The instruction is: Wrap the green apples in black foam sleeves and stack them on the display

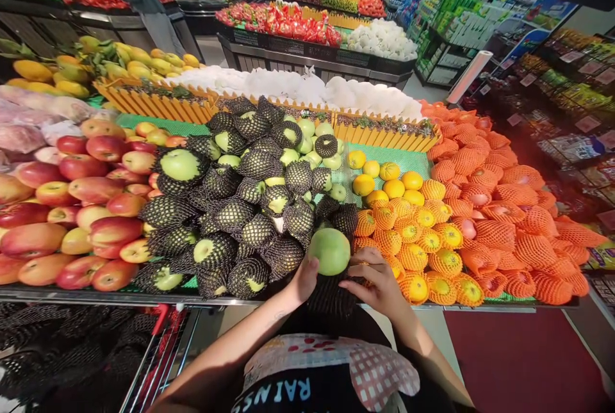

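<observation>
A bare green apple (329,250) sits half inside a black foam net sleeve (330,298) at the front edge of the fruit stand. My left hand (302,281) grips the sleeve's left side, thumb against the apple. My right hand (378,283) is closed on the sleeve's right rim, fingers curled. Just behind them lies a pile of green apples in black nets (250,208).
Red and yellow apples (72,208) fill the stand's left part. Oranges in orange nets (432,240) and pink fruit in orange nets (504,208) lie to the right. A shopping cart (158,349) holding black nets stands at lower left. Further displays lie behind a yellow fence (158,102).
</observation>
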A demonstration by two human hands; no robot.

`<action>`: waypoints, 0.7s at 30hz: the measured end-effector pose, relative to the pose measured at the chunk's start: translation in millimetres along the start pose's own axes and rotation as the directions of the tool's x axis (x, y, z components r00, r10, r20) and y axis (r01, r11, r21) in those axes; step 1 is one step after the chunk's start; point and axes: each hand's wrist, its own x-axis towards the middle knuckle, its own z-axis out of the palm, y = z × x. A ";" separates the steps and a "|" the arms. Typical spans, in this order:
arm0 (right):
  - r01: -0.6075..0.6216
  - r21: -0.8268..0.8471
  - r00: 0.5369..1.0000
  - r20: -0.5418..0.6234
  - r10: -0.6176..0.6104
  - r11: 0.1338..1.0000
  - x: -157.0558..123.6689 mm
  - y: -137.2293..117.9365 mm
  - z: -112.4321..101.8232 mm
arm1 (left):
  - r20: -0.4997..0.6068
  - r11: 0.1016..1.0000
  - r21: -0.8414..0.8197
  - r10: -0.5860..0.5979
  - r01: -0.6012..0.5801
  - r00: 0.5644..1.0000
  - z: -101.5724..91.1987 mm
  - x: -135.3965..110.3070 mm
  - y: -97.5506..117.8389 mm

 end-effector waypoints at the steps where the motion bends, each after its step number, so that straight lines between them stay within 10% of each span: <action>1: -0.005 0.038 1.000 0.024 0.004 0.999 -0.4 0.2 1.2 | 0.003 1.000 -0.019 -0.017 0.017 1.000 2.1 -0.2 1.1; 5: -0.134 0.117 0.988 0.097 0.123 0.984 -3.0 2.6 9.4 | 0.013 0.987 -0.136 -0.091 0.091 0.996 14.1 -0.1 14.7; 9: -0.361 0.207 0.920 -0.082 0.384 0.909 -2.8 10.7 17.5 | 0.031 0.958 -0.237 -0.161 0.163 0.987 13.5 1.4 23.9; 13: -0.492 0.262 0.687 -0.469 0.555 0.830 -0.9 19.3 14.5 | -0.139 0.987 -0.156 0.009 -0.031 0.990 -3.2 4.0 30.2; 16: -0.517 0.162 0.532 -0.708 0.464 0.840 -6.1 20.5 10.5 | -0.175 0.984 -0.162 0.050 -0.079 0.983 -13.5 2.1 36.7; 18: -0.512 0.026 0.531 -0.776 0.340 0.859 -12.7 18.7 11.3 | -0.166 0.979 -0.202 -0.010 -0.024 0.986 -15.2 -1.7 38.5; 21: -0.441 -0.226 0.672 -0.725 0.152 0.869 -22.3 14.9 15.8 | -0.200 0.976 -0.215 -0.059 0.015 0.978 -11.2 -7.0 36.9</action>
